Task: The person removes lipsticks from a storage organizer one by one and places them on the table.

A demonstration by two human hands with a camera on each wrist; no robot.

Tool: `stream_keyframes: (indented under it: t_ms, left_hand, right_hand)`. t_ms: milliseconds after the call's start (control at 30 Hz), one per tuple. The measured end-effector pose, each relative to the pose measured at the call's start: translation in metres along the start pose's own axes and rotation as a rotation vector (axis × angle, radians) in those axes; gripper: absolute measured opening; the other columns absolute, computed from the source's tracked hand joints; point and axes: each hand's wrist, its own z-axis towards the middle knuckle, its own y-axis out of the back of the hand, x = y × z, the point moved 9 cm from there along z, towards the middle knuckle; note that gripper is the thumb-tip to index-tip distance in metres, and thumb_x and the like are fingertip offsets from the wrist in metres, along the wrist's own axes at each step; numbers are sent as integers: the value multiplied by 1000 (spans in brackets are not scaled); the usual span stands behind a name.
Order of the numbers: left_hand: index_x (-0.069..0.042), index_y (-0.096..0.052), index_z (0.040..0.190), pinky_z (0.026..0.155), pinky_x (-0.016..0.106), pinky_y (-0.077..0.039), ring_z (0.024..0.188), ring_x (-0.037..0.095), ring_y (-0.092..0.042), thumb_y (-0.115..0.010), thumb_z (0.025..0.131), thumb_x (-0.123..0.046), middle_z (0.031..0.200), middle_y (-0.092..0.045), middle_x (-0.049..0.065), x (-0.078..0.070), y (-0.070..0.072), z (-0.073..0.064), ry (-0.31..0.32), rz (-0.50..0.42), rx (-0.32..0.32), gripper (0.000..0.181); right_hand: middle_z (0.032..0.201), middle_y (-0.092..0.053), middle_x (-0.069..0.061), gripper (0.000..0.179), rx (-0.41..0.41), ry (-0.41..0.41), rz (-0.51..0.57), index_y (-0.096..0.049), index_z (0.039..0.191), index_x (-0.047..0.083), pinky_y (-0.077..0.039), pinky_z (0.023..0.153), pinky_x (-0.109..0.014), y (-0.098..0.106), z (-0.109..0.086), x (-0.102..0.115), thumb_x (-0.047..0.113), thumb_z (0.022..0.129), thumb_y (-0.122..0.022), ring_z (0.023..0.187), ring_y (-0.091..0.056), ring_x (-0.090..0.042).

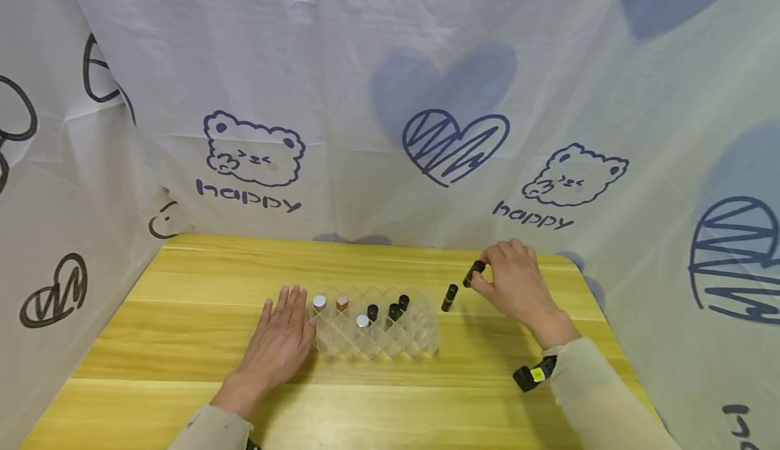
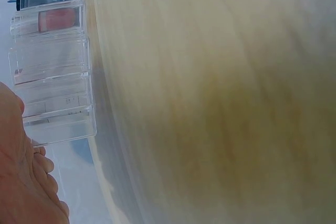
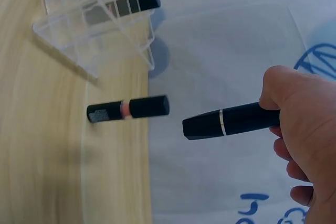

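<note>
My right hand (image 1: pixel 514 284) pinches the end of a black lipstick tube (image 3: pixel 205 126), which has a thin silver band, at the right of the table. Just left of it a second black lipstick (image 1: pixel 449 298), with a pinkish band in the right wrist view, stands upright on the wood. Flat beside the left end of a clear lipstick organizer (image 1: pixel 426 342) lies my left hand (image 1: pixel 277 342), its fingers straight and its thumb side against the plastic. Several tubes stand in the diamond-shaped slots, among them a silver-capped tube (image 1: pixel 319 302), a rose-gold one (image 1: pixel 342 302) and black-capped ones (image 1: pixel 404 301).
The wooden table (image 1: pixel 158 315) ends at the back against a white curtain (image 1: pixel 341 64) printed with hearts and bears. More curtain hangs at the left and right sides. A black strap device (image 1: pixel 533 374) sits on my right wrist.
</note>
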Motion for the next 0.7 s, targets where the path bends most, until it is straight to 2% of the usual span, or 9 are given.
stream_keyframes:
  t_ms: [233, 400, 700]
  left_hand:
    - [7, -26, 163, 131, 63, -12, 161, 43, -19, -35, 115, -34, 170, -26, 26, 0, 1, 0, -2, 4, -8, 64]
    - [7, -26, 163, 131, 63, -11, 161, 42, -19, -35, 115, -34, 171, -26, 26, 1, 0, 0, 0, 1, -3, 64]
    - [7, -25, 163, 131, 63, -11, 161, 42, -18, -34, 115, -34, 171, -25, 26, 1, 0, 1, 4, -6, 0, 64]
  right_hand:
    - [91, -65, -11, 25, -3, -29, 7, -67, 98, 2, -38, 80, -45, -10, -6, -15, 26, 91, -71, 88, -51, -32]
    - [90, -65, -11, 26, 24, -54, 20, -68, 98, 1, -38, 78, -44, -22, -11, -22, 26, 92, -70, 86, -51, -32]
    - [93, -67, -10, 21, 47, -55, 56, -68, 97, 2, -39, 78, -45, -44, -18, -22, 22, 91, -73, 88, -53, -32]
